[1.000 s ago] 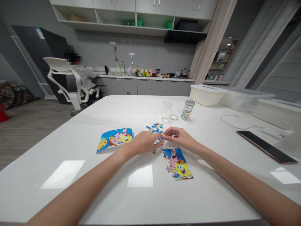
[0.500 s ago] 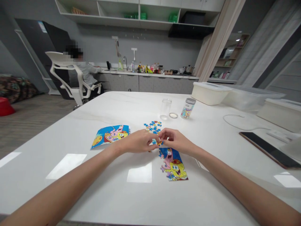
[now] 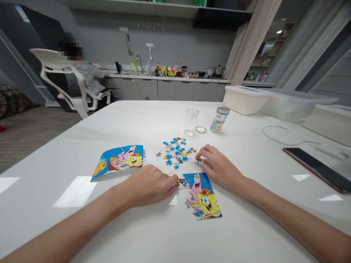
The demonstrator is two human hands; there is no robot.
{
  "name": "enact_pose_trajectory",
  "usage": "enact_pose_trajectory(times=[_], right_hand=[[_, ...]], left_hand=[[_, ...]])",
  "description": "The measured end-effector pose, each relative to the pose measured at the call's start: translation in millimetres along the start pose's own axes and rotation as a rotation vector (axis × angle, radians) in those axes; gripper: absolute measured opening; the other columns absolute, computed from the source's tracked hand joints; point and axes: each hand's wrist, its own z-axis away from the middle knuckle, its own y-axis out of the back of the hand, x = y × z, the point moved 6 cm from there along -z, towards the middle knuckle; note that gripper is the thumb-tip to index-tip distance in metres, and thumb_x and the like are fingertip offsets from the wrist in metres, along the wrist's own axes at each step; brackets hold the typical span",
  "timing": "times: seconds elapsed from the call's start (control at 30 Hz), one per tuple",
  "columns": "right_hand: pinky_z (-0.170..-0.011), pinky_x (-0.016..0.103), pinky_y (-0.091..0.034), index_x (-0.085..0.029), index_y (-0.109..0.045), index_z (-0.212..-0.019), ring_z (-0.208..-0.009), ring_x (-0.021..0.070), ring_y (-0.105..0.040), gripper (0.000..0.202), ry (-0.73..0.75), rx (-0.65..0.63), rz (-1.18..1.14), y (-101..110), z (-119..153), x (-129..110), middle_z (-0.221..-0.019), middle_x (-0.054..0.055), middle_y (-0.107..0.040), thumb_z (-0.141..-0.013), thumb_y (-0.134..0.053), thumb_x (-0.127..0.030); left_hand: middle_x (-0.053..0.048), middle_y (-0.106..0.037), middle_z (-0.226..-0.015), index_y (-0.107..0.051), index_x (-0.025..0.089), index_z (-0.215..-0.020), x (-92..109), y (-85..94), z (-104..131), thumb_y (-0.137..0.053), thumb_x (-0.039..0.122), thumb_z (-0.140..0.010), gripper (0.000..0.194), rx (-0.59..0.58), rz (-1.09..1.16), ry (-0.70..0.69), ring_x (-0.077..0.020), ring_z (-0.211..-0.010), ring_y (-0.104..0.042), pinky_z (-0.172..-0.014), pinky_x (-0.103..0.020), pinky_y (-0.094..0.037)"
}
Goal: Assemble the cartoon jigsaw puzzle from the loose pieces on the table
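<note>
A partly joined jigsaw puzzle (image 3: 203, 199) with a pink starfish and a yellow sponge character lies flat on the white table. At its upper left edge, my left hand (image 3: 152, 185) is closed with thumb and forefinger on a puzzle piece (image 3: 178, 182). My right hand (image 3: 219, 164) is above the puzzle's upper right, its bent fingertips on another puzzle piece (image 3: 199, 159). Loose puzzle pieces (image 3: 177, 148) are spread between and beyond the hands. Left of them lies a curved picture sheet (image 3: 120, 160) showing the same characters.
Behind the pieces stand a clear jar (image 3: 191, 122), its ring-like lid (image 3: 201, 129) and a printed canister (image 3: 219, 120). A phone (image 3: 318, 170), a cable (image 3: 287, 140) and storage boxes (image 3: 246, 100) are on the right. A person sits in a white chair (image 3: 79, 87) at the far left.
My hands have moved apart: the left toward me and slightly left, the right to the right. The loose pieces between them show more fully. The view has tilted down a little.
</note>
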Motion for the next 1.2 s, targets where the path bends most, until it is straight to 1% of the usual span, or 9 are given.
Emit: enact_pose_trajectory(times=[0.13, 0.27, 0.37, 0.57, 0.63, 0.83, 0.97, 1.1, 1.2], right_hand=[[-0.091, 0.041, -0.045, -0.019, -0.057, -0.1, -0.101, 0.0225, -0.055, 0.024, -0.008, -0.025, 0.007, -6.0, 1.9, 11.4, -0.111, 0.01, -0.057, -0.085, -0.044, -0.007], [-0.094, 0.044, -0.045, -0.021, -0.06, -0.107, -0.106, 0.0232, -0.055, 0.026, -0.001, -0.087, -0.002, -6.2, 2.6, 13.4, -0.113, 0.009, -0.06, -0.087, -0.045, -0.012], [-0.095, 0.043, -0.046, -0.02, -0.062, -0.108, -0.107, 0.0227, -0.056, 0.027, -0.017, -0.087, -0.013, -4.4, 3.8, 13.7, -0.114, 0.009, -0.061, -0.088, -0.045, -0.013], [-0.093, 0.043, -0.047, -0.02, -0.058, -0.117, -0.107, 0.0225, -0.055, 0.032, -0.016, -0.103, -0.015, -6.8, 7.1, 7.8, -0.117, 0.01, -0.059, -0.089, -0.044, -0.013], [-0.094, 0.042, -0.047, -0.02, -0.056, -0.117, -0.107, 0.0222, -0.055, 0.032, -0.002, -0.105, -0.017, -7.3, 7.7, 6.0, -0.116, 0.009, -0.059, -0.089, -0.045, -0.012], [-0.091, 0.043, -0.048, -0.022, -0.056, -0.109, -0.105, 0.023, -0.055, 0.027, 0.011, -0.109, -0.035, -6.8, 8.5, 4.2, -0.114, 0.009, -0.06, -0.086, -0.047, -0.012], [-0.092, 0.044, -0.047, -0.022, -0.055, -0.109, -0.107, 0.0236, -0.054, 0.027, 0.01, -0.124, -0.028, -7.5, 9.8, 2.8, -0.115, 0.009, -0.058, -0.085, -0.047, -0.012], [-0.091, 0.044, -0.047, -0.023, -0.054, -0.11, -0.106, 0.024, -0.055, 0.028, 0.007, -0.118, -0.037, -8.0, 10.5, 3.3, -0.115, 0.009, -0.058, -0.085, -0.047, -0.012], [-0.092, 0.044, -0.046, -0.021, -0.054, -0.11, -0.107, 0.0235, -0.054, 0.028, 0.005, -0.125, -0.028, -9.3, 10.5, 3.9, -0.116, 0.009, -0.058, -0.085, -0.047, -0.012]], left_hand=[[0.0, -0.062, -0.053, -0.059, 0.017, -0.096, -0.3, -10.7, 4.7, -0.039, 0.033, -0.096, 0.025, -0.003, 0.041, 0.044, -0.0139, -0.044, -0.055, -0.041, -0.027, -0.022], [0.0, -0.061, -0.053, -0.058, 0.018, -0.087, -0.6, -16.1, 5.5, -0.04, 0.031, -0.095, 0.023, -0.004, 0.097, 0.085, -0.0139, -0.046, -0.057, -0.043, -0.026, -0.023], [0.001, -0.061, -0.053, -0.059, 0.019, -0.087, -3.0, -19.6, 6.8, -0.04, 0.033, -0.095, 0.025, 0.036, 0.11, 0.123, -0.0144, -0.045, -0.057, -0.043, -0.026, -0.023], [0.0, -0.067, -0.058, -0.064, 0.021, -0.099, -15.2, -21.9, 10.7, -0.04, 0.036, -0.096, 0.029, 0.14, 0.132, 0.256, -0.0162, -0.047, -0.06, -0.043, -0.026, -0.028], [-0.002, -0.068, -0.059, -0.066, 0.022, -0.102, -24.9, -22.7, 11.6, -0.041, 0.037, -0.095, 0.03, 0.115, 0.088, 0.359, -0.018, -0.049, -0.062, -0.044, -0.026, -0.031], [-0.008, -0.071, -0.068, -0.068, 0.021, -0.107, -56.3, -23.1, 14.9, -0.037, 0.038, -0.095, 0.038, -0.047, 0.006, 0.647, -0.0237, -0.061, -0.067, -0.049, -0.028, -0.039], [-0.008, -0.071, -0.067, -0.07, 0.022, -0.106, -61.7, -23.3, 15.9, -0.038, 0.038, -0.094, 0.038, -0.09, 0.037, 0.684, -0.0249, -0.066, -0.067, -0.051, -0.028, -0.04], [-0.008, -0.07, -0.065, -0.073, 0.023, -0.094, -61.7, -22.8, 17.3, -0.04, 0.046, -0.091, 0.041, -0.078, 0.048, 0.67, -0.0255, -0.067, -0.067, -0.054, -0.029, -0.042], [-0.009, -0.071, -0.067, -0.071, 0.021, -0.105, -65.3, -21.5, 18.6, -0.037, 0.044, -0.093, 0.042, -0.038, 0.008, 0.695, -0.0255, -0.066, -0.067, -0.057, -0.03, -0.044]])
